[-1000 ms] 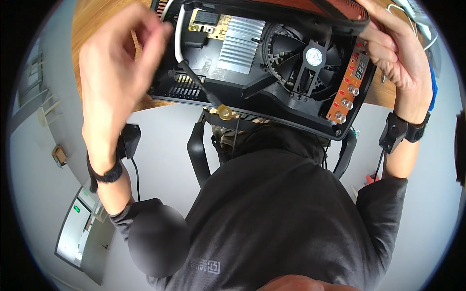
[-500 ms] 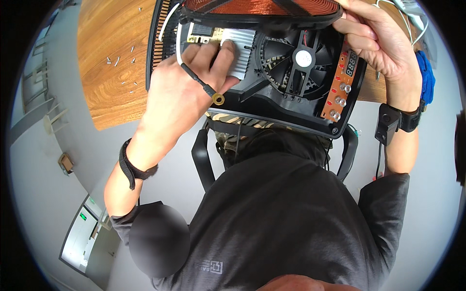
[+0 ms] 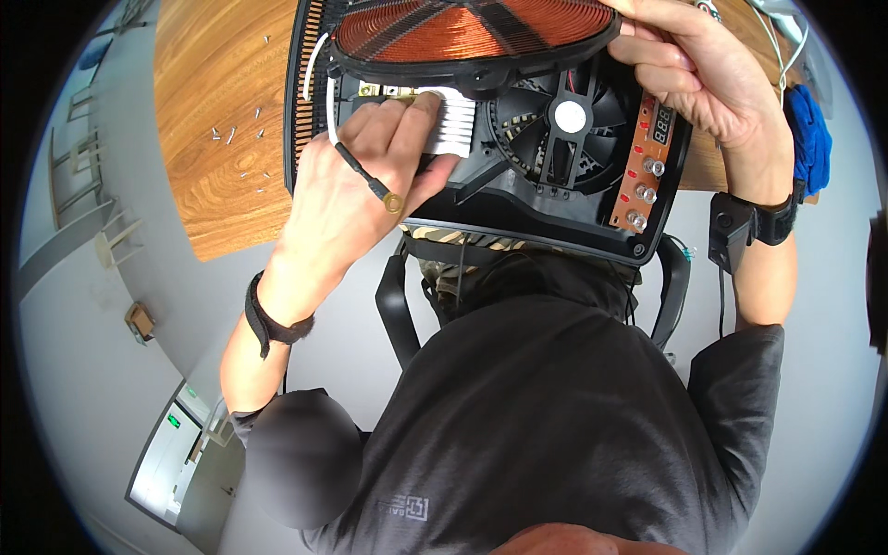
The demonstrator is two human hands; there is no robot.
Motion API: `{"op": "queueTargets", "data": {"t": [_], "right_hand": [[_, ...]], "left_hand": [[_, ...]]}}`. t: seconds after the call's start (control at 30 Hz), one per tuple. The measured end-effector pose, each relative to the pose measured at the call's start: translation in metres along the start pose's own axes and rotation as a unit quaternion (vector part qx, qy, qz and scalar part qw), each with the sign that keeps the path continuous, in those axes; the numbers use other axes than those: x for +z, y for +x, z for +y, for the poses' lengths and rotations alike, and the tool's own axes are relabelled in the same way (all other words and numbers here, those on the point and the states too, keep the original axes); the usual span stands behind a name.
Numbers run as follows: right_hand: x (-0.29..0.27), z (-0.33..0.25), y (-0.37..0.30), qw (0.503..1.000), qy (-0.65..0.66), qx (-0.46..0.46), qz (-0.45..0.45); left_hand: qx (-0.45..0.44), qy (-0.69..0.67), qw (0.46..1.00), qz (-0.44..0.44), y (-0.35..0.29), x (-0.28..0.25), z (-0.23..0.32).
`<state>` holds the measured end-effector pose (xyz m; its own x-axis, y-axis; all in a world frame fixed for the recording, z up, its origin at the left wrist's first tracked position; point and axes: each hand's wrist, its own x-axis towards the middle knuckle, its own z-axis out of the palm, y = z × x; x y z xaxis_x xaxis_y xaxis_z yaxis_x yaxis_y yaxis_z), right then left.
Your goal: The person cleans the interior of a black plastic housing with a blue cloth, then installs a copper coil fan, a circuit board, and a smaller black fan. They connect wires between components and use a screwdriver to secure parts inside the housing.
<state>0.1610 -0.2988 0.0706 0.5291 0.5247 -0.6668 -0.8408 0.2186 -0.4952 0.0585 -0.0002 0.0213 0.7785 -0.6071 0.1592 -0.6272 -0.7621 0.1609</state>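
An opened induction cooker base, a black plastic housing, lies at the table's near edge. My right hand grips the rim of the round copper coil, holding it tilted up over the far part of the housing. My left hand is inside, fingers over the far side of a finned silver heat sink and thumb at its near edge. The circuit board beside it is mostly hidden by this hand and the coil. A white coil lead with a brass ring terminal hangs across the back of my left hand.
A black fan sits mid-housing. To its right is an orange control board with a display and clear buttons. Several loose screws lie on the wooden table at left. Blue cloth and white cables are at right.
The coil has tilted, showing more copper, and come slightly left and nearer with my right hand. My left hand has shifted slightly nearer; the heat sink looks brighter. The ring terminal has swung left.
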Motion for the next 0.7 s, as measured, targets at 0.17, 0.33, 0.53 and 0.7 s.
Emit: {"op": "queueTargets", "data": {"t": [0.17, 0.33, 0.53, 0.7], "right_hand": [[0.0, -0.001, -0.003, 1.0, -0.014, -0.01, 0.01], [-0.005, -0.001, -0.001, 1.0, 0.015, -0.002, -0.022], [-0.004, -0.002, -0.003, 1.0, -0.003, -0.011, -0.01], [-0.004, -0.002, -0.002, 1.0, -0.004, -0.008, -0.005]], "left_hand": [[-0.013, -0.009, 1.0, -0.01, 0.004, -0.002, 0.003], [-0.007, -0.017, 1.0, -0.023, 0.005, -0.004, -0.002], [0.008, -0.007, 0.999, -0.045, 0.01, -0.011, -0.004], [0.005, 0.007, 0.998, -0.063, 0.011, -0.012, -0.002]]}}
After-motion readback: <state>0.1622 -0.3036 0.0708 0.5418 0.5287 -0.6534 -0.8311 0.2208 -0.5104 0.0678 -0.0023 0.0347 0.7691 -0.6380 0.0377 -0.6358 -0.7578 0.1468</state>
